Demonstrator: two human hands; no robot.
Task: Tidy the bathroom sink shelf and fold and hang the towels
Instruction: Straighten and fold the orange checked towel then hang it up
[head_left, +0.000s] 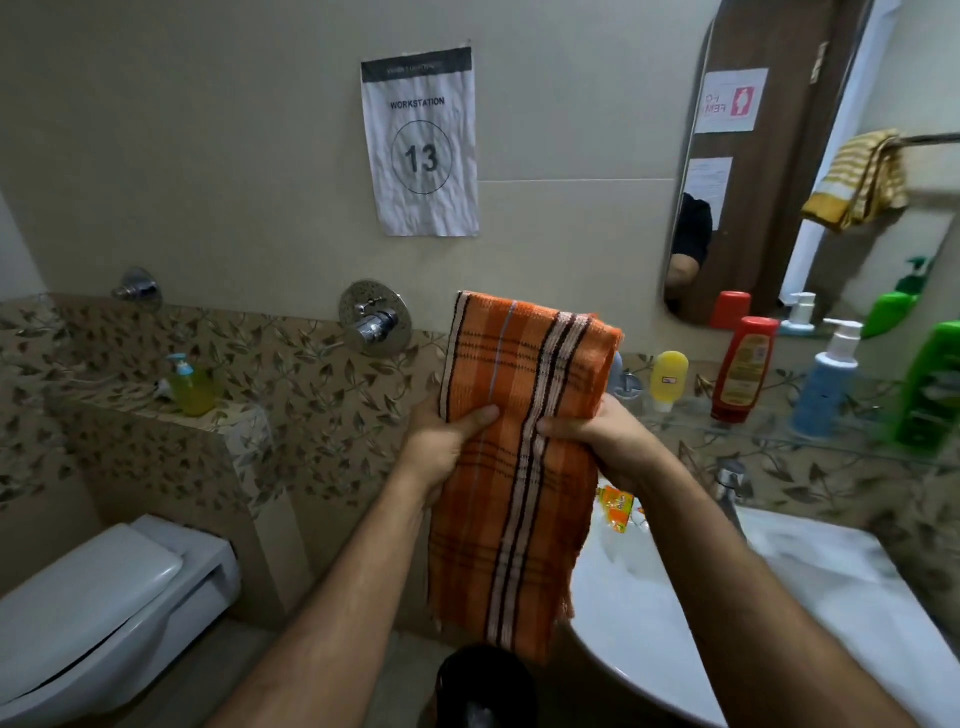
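Both hands, left hand (441, 441) and right hand (605, 441), pinch the orange striped towel (519, 457) mid-fold above the sink (727, 597). Loosened thumbs could drop it onto the sachets (615, 506); beyond, 1 yellow towel (857, 179) hangs.

A single wide-angle view comes from the person's head, facing forward and tilted somewhat down toward a tiled bathroom wall (571, 130), with both forearms reaching in from the bottom edge and the hands close in front of the lens at mid-frame. The wall stands near, the toilet (104, 597) falls in the lower left corner and the sink (675, 597) in the lower right, while the mirror (753, 156) and glass shelf (779, 436) bend along the right edge. No second view shares the scene.
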